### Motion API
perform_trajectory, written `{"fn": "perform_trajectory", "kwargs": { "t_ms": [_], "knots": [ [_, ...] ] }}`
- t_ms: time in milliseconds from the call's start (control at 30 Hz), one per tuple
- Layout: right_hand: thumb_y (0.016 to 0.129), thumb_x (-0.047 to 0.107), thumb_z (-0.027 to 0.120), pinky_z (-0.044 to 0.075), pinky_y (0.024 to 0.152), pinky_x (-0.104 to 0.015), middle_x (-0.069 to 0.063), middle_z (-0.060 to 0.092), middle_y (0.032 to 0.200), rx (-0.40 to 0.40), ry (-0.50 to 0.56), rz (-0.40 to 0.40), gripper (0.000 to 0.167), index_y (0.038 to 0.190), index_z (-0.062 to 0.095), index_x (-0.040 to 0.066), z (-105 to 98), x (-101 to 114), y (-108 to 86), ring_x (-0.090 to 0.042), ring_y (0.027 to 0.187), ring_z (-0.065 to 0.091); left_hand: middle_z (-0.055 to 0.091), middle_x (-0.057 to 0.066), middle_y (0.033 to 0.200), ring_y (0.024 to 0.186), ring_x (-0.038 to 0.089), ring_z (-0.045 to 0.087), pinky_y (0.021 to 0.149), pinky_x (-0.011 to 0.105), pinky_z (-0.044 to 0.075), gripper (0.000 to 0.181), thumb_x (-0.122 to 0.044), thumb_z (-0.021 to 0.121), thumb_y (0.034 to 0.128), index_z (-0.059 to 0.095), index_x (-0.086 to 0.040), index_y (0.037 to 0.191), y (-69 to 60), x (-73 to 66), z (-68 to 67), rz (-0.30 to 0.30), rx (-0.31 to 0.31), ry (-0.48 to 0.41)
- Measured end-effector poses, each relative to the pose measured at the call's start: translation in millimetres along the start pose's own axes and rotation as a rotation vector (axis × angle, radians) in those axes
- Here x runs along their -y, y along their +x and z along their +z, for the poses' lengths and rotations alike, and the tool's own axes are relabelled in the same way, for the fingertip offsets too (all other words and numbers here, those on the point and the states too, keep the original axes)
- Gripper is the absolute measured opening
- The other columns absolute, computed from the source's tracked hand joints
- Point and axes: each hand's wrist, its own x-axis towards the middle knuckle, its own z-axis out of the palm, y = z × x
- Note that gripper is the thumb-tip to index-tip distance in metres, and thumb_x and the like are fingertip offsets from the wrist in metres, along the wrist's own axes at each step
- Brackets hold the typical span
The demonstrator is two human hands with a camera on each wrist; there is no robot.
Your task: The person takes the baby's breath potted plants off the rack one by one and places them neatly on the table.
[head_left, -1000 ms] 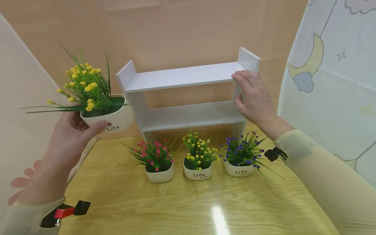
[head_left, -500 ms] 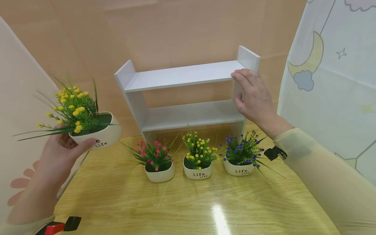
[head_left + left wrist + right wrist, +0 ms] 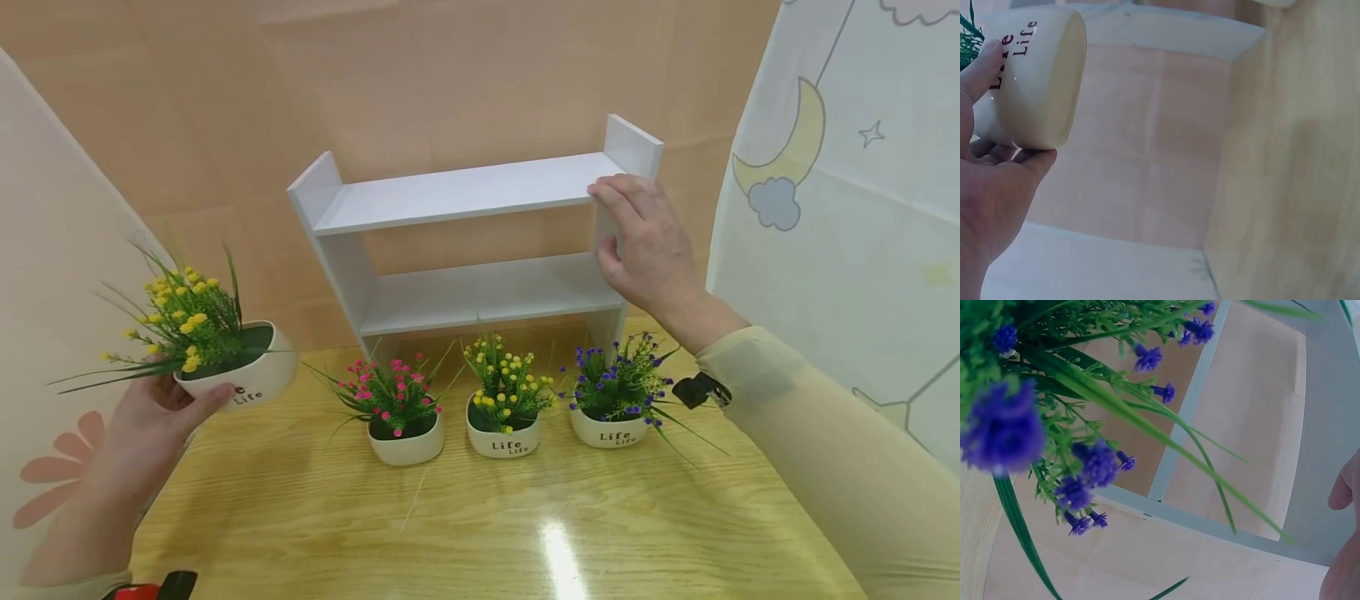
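Observation:
My left hand (image 3: 146,421) grips a potted plant (image 3: 258,367) with yellow flowers by its cream pot, thumb across the front lettering. The plant is tilted and held above the table's left side. In the left wrist view, the pot (image 3: 1035,81) shows "Life" lettering, with fingers under its lower side. My right hand (image 3: 648,246) rests on the right end of the white two-tier shelf (image 3: 465,193), fingertips at the front edge of the top board. Only part of that hand (image 3: 1344,550) shows in the right wrist view, behind purple flowers (image 3: 1094,462).
In front of the shelf, a row of potted plants stands on the wooden table (image 3: 337,533): pink-flowered (image 3: 407,446), yellow-flowered (image 3: 504,437) and purple-flowered (image 3: 609,429). A peach cloth (image 3: 465,75) hangs behind; a patterned white cloth (image 3: 840,275) hangs at the right.
My left hand has lowered the yellow-flowered potted plant and shifted it slightly left, away from the shelf's left side. My right hand has stayed on the shelf.

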Motion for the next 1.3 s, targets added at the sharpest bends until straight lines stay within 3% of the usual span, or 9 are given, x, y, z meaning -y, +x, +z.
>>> {"fn": "perform_trajectory", "kwargs": {
  "t_ms": [133,200,300,433,667,800,900,1033,1300],
  "knots": [
    [0.085,-0.011,0.065,0.037,0.126,-0.05,-0.021,0.058,0.153,0.002,-0.001,0.003,0.067,0.15,0.058,0.0,0,1,-0.1,-0.043,0.146,0.047,0.07,-0.02,0.123,0.108,-0.009,0.066,0.084,0.01,0.053,0.051,-0.014,0.072,0.1099,0.049,-0.026,0.154,-6.0,13.4,-0.7,-0.039,-0.01,0.156],
    [0.086,-0.011,0.065,0.037,0.126,-0.051,-0.021,0.058,0.153,0.003,-0.002,0.006,0.066,0.15,0.058,0.0,0,1,-0.3,-0.043,0.147,0.047,0.072,-0.017,0.108,0.093,-0.005,0.065,0.073,0.015,0.053,0.034,-0.027,0.073,0.1102,0.061,-0.018,0.14,-10.4,17.6,-0.2,-0.088,-0.029,0.316],
    [0.087,-0.009,0.063,0.037,0.126,-0.05,-0.021,0.057,0.153,0.003,0.0,0.005,0.065,0.151,0.058,0.0,-1,0,-0.3,-0.042,0.147,0.047,0.075,-0.01,0.1,0.088,-0.003,0.064,0.07,0.019,0.051,0.037,-0.038,0.073,0.1092,0.064,-0.011,0.133,-13.9,24.2,1.4,-0.136,-0.006,0.399],
    [0.088,-0.008,0.062,0.037,0.127,-0.05,-0.021,0.057,0.153,0.002,0.0,0.001,0.063,0.151,0.058,0.0,-1,1,-0.1,-0.042,0.148,0.046,0.076,-0.011,0.115,0.103,-0.004,0.067,0.08,0.014,0.052,0.041,-0.033,0.07,0.1114,0.055,-0.019,0.147,-15.6,33.9,3.3,-0.122,0.061,0.281],
    [0.089,-0.007,0.062,0.035,0.128,-0.05,-0.022,0.057,0.153,0.011,-0.003,0.001,0.063,0.151,0.057,-0.001,-2,3,-0.1,-0.043,0.148,0.046,0.07,0.003,0.104,0.094,0.01,0.063,0.077,0.02,0.05,0.039,-0.038,0.069,0.1119,0.059,-0.007,0.134,-22.7,48.0,7.9,-0.178,0.087,0.326],
    [0.089,-0.008,0.062,0.034,0.128,-0.049,-0.022,0.056,0.153,0.011,0.002,-0.002,0.063,0.152,0.056,-0.001,-2,3,0.4,-0.043,0.148,0.046,0.073,-0.003,0.111,0.097,0.004,0.065,0.077,0.02,0.052,0.047,-0.041,0.071,0.1101,0.053,-0.009,0.14,-23.9,55.0,12.9,-0.213,0.084,0.304],
    [0.088,-0.009,0.063,0.034,0.129,-0.049,-0.023,0.056,0.153,0.011,0.002,-0.001,0.064,0.152,0.056,-0.002,-2,3,0.4,-0.043,0.148,0.046,0.073,-0.003,0.119,0.102,-0.002,0.065,0.08,0.017,0.054,0.067,-0.039,0.072,0.1097,0.039,-0.006,0.157,-25.9,61.5,16.4,-0.216,0.097,0.265],
    [0.088,-0.009,0.063,0.033,0.129,-0.048,-0.023,0.055,0.153,0.014,-0.002,-0.006,0.065,0.152,0.056,-0.002,-2,2,0.2,-0.044,0.148,0.045,0.068,0.02,0.137,0.112,-0.001,0.064,0.082,0.013,0.053,0.096,-0.04,0.071,0.1103,0.012,0.006,0.17,-26.2,69.5,17.4,-0.247,0.122,0.256],
    [0.086,-0.009,0.062,0.033,0.128,-0.048,-0.022,0.057,0.152,-0.004,0.007,-0.016,0.065,0.151,0.056,-0.002,-3,1,0.7,-0.043,0.147,0.046,0.052,0.036,0.156,0.112,-0.013,0.057,0.085,0.009,0.05,0.116,-0.042,0.071,0.1099,-0.017,0.001,0.171,-26.1,81.5,25.2,-0.279,0.152,0.235]
  ]
}}
